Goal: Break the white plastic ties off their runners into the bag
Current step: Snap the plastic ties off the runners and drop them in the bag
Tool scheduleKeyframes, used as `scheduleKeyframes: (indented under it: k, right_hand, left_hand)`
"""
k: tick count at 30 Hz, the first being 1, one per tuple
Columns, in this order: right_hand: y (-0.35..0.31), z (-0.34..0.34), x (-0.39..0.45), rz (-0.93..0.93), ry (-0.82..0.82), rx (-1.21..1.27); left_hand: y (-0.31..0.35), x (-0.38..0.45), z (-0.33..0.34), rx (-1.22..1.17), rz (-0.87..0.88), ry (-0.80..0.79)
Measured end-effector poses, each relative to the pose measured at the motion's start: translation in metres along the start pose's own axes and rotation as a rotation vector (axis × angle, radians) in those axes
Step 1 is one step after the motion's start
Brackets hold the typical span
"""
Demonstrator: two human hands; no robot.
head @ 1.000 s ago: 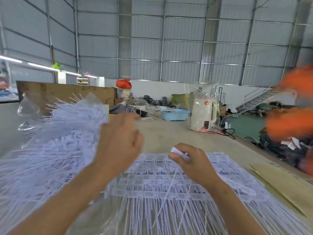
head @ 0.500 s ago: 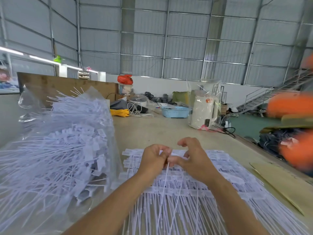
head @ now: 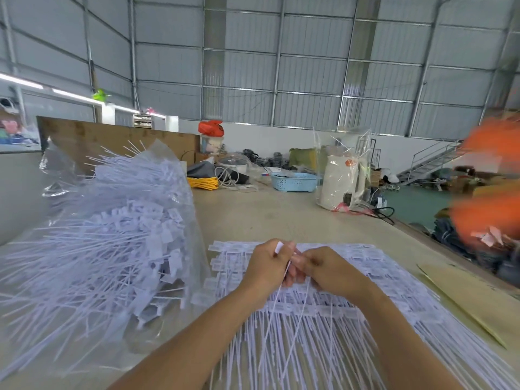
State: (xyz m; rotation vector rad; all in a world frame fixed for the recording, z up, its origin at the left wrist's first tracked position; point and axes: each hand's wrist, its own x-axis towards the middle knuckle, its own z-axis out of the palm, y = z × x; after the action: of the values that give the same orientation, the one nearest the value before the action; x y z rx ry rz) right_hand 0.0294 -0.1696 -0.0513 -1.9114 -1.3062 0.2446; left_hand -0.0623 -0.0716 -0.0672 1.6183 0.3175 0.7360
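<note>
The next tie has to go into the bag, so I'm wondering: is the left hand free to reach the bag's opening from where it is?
Probably yes. The left hand pinches a tie over the runners, and the clear bag lies just to its left with nothing between them.

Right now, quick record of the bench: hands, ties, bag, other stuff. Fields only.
left hand: pinches a white tie, its flat tag end up by the fingertips
right hand: curled fingers meet the left hand on the same tie
runners: flat on the table, under both hands, many ties attached
bag: clear plastic, left of the hands, heaped with loose ties
far end: blue basket, white kettle under plastic wrap, yellow cord
right edge: cardboard sheet; orange blur, unidentifiable
</note>
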Motion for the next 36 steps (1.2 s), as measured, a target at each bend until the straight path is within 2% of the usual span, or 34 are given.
scheduleKeyframes:
  k: [2,6,10,12,14,15,17,20,23,26,29,33,36]
  right_hand:
    - [-0.005,0.0,-0.001,-0.046,0.02,-0.048]
    - [-0.011,0.006,0.003,-0.156,0.274,-0.535]
    - [-0.02,0.006,0.0,-0.231,0.329,-0.741]
    - [-0.029,0.002,-0.005,-0.344,0.443,-0.67]
    - [-0.039,-0.009,-0.011,-0.464,0.667,-0.352]
    - [-0.041,-0.015,-0.012,-0.485,0.725,-0.211]
    - [-0.04,-0.019,-0.01,-0.414,0.677,-0.19]
    - [-0.029,-0.003,-0.004,-0.278,0.501,-0.407]
    - [-0.019,0.004,0.004,-0.277,0.582,-0.271]
    - [-0.015,0.007,0.011,-0.236,0.676,-0.18]
    - [-0.015,0.01,0.013,-0.207,0.648,-0.076]
    - [-0.022,0.008,0.012,-0.178,0.532,0.007]
    - [-0.029,0.0,0.01,-0.177,0.327,0.119]
  left_hand:
    - [0.002,0.001,0.001,0.078,0.028,0.047]
    - [0.008,0.01,-0.003,0.035,-0.026,0.142]
    - [0.01,0.015,-0.003,-0.038,-0.104,0.141]
    - [0.009,0.023,-0.013,-0.036,-0.174,0.209]
    - [0.009,0.031,-0.038,-0.122,-0.222,0.322]
    - [0.007,0.034,-0.051,-0.177,-0.176,0.371]
    - [0.008,0.035,-0.059,-0.202,-0.042,0.389]
    - [0.005,0.024,-0.026,-0.152,-0.001,0.187]
    - [0.01,0.016,0.006,-0.258,-0.151,-0.003]
    - [0.009,0.013,0.015,-0.202,-0.07,-0.149]
    - [0.009,0.005,0.016,-0.154,0.001,-0.175]
    - [0.009,0.006,0.01,-0.227,0.035,-0.154]
    - [0.008,0.009,0.005,-0.275,0.066,-0.16]
